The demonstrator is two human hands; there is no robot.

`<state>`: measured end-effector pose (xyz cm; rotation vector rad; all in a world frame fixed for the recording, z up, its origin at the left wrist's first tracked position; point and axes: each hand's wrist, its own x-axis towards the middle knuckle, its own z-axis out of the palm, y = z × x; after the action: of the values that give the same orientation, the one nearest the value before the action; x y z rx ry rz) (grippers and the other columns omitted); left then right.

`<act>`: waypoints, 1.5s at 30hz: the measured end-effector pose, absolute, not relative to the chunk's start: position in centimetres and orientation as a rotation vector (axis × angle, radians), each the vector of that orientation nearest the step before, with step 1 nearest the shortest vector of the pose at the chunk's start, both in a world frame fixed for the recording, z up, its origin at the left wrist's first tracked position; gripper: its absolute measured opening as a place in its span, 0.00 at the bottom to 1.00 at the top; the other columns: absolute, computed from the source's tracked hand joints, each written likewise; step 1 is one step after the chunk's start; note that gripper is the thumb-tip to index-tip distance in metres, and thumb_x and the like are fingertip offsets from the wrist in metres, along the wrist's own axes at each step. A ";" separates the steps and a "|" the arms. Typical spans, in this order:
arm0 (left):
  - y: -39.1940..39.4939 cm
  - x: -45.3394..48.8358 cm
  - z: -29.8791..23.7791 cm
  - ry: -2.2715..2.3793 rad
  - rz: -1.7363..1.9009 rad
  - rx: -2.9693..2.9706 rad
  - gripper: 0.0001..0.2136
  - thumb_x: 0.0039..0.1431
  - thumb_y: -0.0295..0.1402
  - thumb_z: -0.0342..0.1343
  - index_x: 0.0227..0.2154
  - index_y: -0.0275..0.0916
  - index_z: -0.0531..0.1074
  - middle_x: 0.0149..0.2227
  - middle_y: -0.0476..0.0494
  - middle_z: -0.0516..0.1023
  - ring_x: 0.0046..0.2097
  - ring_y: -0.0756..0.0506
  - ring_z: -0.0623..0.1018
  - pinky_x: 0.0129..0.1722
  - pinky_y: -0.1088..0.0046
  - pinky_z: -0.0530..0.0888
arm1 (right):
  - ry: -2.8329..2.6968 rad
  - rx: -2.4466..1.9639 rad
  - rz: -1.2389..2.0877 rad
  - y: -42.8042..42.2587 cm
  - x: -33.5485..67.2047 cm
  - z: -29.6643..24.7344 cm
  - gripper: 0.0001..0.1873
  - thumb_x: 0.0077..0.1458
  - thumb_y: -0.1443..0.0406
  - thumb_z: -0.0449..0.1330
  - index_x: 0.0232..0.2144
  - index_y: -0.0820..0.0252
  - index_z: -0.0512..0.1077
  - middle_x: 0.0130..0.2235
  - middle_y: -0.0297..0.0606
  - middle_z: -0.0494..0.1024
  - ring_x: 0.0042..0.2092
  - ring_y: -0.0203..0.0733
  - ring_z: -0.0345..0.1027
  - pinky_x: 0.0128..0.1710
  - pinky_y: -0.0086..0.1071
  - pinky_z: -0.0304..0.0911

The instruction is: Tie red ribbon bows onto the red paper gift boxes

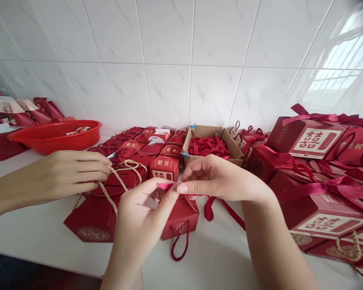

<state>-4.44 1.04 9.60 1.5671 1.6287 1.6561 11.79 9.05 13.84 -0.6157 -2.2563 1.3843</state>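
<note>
Between my two hands is a red ribbon (pixel 165 186), pinched at the fingertips. My left hand (pixel 147 213) closes thumb and fingers on one part of it, and my right hand (pixel 216 181) grips it right beside. Loose ribbon trails down past my right wrist to the table. Just under my hands sits a small red gift box (pixel 183 217) with a dark red cord loop (pixel 180 257) at its front; my hands hide much of its top. To the left, another person's hand (pixel 75 171) touches the gold rope handle (pixel 109 197) of a larger red box (pixel 89 221).
An open cardboard box (pixel 234 147) of red ribbons stands against the tiled wall. Left of it are rows of small red boxes (pixel 161 163). A red plastic basin (pixel 54 139) is at the far left. Stacked gift boxes (pixel 326 219) with bows fill the right side.
</note>
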 end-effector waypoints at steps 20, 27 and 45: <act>2.9 -7.9 7.9 1.839 1.055 1.911 0.14 0.57 0.46 0.54 0.40 0.46 0.75 0.50 0.44 0.75 0.54 0.39 0.73 0.53 0.61 0.69 | -2.611 -1.196 0.891 11.8 13.7 13.6 0.17 0.51 0.58 0.56 0.16 0.59 0.62 0.17 0.29 0.62 0.19 0.31 0.52 0.19 0.28 0.48; 3.4 -6.9 6.9 1.776 0.849 1.916 0.15 0.58 0.44 0.52 0.46 0.47 0.72 0.58 0.42 0.66 0.60 0.37 0.67 0.57 0.58 0.67 | -2.671 -1.152 1.011 12.3 12.8 13.2 0.16 0.47 0.63 0.57 0.13 0.59 0.61 0.15 0.28 0.58 0.18 0.30 0.48 0.18 0.28 0.43; 4.4 -5.7 6.1 1.752 0.794 2.065 0.15 0.60 0.39 0.50 0.48 0.44 0.71 0.57 0.42 0.69 0.58 0.40 0.70 0.56 0.61 0.67 | -2.700 -1.165 1.106 13.0 12.8 13.1 0.17 0.49 0.59 0.59 0.15 0.60 0.63 0.16 0.28 0.60 0.20 0.30 0.53 0.19 0.27 0.49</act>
<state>-5.73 4.38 6.13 2.0649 1.7521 0.7940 12.77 13.02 13.13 -1.1651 -2.7001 1.1059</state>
